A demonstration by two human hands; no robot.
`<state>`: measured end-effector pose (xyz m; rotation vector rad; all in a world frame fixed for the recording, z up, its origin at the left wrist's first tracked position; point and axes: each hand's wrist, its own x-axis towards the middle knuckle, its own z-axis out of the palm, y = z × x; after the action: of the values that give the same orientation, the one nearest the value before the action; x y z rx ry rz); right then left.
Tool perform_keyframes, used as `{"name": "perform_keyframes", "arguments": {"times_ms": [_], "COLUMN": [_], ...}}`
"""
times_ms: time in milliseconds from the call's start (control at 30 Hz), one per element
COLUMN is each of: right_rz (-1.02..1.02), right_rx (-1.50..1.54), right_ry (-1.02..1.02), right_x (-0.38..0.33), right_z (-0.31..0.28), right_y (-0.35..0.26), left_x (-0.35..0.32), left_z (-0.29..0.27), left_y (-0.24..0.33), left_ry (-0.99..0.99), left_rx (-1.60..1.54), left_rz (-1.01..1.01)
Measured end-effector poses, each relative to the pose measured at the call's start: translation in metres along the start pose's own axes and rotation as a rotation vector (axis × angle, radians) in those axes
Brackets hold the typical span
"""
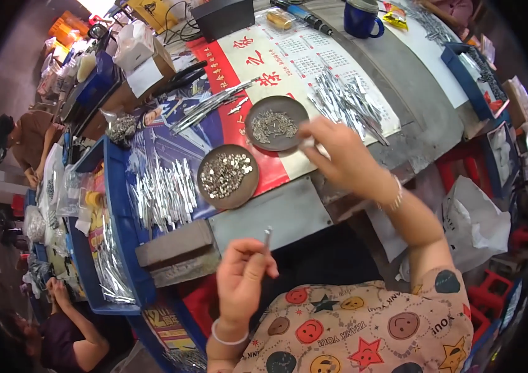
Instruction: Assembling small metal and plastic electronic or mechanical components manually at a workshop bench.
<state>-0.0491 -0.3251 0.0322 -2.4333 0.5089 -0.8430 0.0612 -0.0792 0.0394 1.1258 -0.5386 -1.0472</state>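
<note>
My left hand (243, 280) is closed around a slim silver metal rod (268, 235), whose tip points up, near the front edge of the bench. Over the right rim of a round dark dish (253, 142) hangs my right hand (341, 149), its fingers drawn together; what they hold, if anything, is too small to make out. Small metal pieces (274, 126) lie in that dish. Closer to me, a second round dish (226, 202) holds small shiny round parts (223, 174). Slim metal rods (348, 102) are heaped right of the dishes, and more rods (165, 194) lie to the left.
Printed calendar sheets (298, 56) cover the bench. A blue bin (118, 248) borders it at left, another blue bin (475, 81) at right. At the back stand a blue mug (361, 18) and a black box (223, 18). Two people work on the left.
</note>
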Motion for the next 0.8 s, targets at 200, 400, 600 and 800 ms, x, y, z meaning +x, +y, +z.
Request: {"name": "perform_keyframes", "arguments": {"times_ms": [200,400,600,800], "right_rz": [0.0,-0.032,0.003,0.131], "right_rx": [-0.423,-0.477,-0.329,-0.065], "right_ry": [-0.303,-0.355,-0.295,-0.188], "right_x": [0.052,0.066,0.069,0.069], "right_z": [0.029,0.042,0.037,0.031], "right_y": [0.04,0.055,0.049,0.045], "left_x": [-0.049,-0.064,-0.058,-0.047], "left_z": [0.01,0.002,0.001,0.001], "left_y": [-0.029,-0.035,-0.033,-0.035], "left_ry": [-0.013,-0.047,-0.037,-0.019], "left_rx": [-0.159,-0.194,-0.267,-0.392], "left_rz": [-0.262,-0.251,-0.227,-0.253]}}
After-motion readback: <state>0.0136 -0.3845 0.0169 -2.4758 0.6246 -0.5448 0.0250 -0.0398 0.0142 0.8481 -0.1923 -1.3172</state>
